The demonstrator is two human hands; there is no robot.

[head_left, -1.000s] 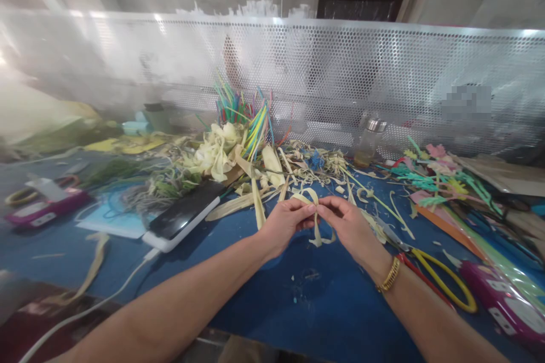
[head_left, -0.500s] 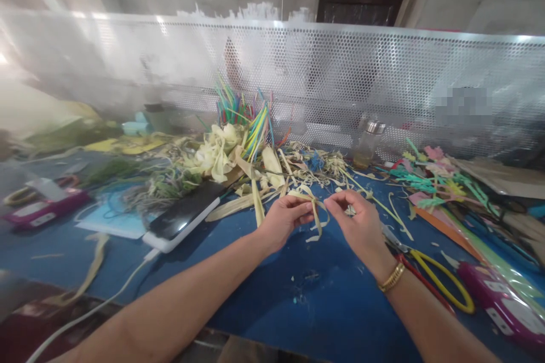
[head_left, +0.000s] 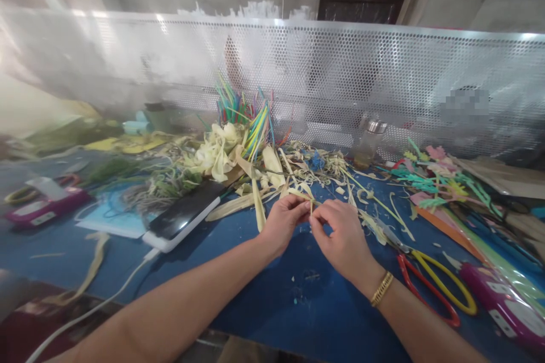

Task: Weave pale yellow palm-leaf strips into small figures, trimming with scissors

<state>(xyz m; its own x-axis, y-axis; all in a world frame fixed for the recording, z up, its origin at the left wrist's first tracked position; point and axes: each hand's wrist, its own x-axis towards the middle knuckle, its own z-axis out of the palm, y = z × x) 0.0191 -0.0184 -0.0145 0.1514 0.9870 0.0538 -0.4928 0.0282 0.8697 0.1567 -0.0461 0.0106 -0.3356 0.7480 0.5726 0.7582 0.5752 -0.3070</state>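
My left hand (head_left: pixel 284 222) and my right hand (head_left: pixel 340 235) meet just above the blue table (head_left: pixel 238 272), fingertips almost touching. Both pinch a pale yellow leaf strip (head_left: pixel 303 193) that loops between them; much of it is hidden by my fingers. A gold bangle sits on my right wrist. Behind my hands lies a heap of pale leaf strips and folded leaf flowers (head_left: pixel 217 153), with a bundle of coloured sticks (head_left: pixel 244 110) standing up from it.
Red-and-yellow scissors (head_left: pixel 430 286) lie right of my right wrist. A phone on a white power bank (head_left: pixel 181 216) with a white cable lies to the left. A glass bottle (head_left: pixel 368 139), coloured strips (head_left: pixel 438 181) and a perforated metal screen (head_left: pixel 383 74) are behind.
My right hand moved left and closed in on the left hand. The hanging loop of the strip is now drawn up tight between the fingers.
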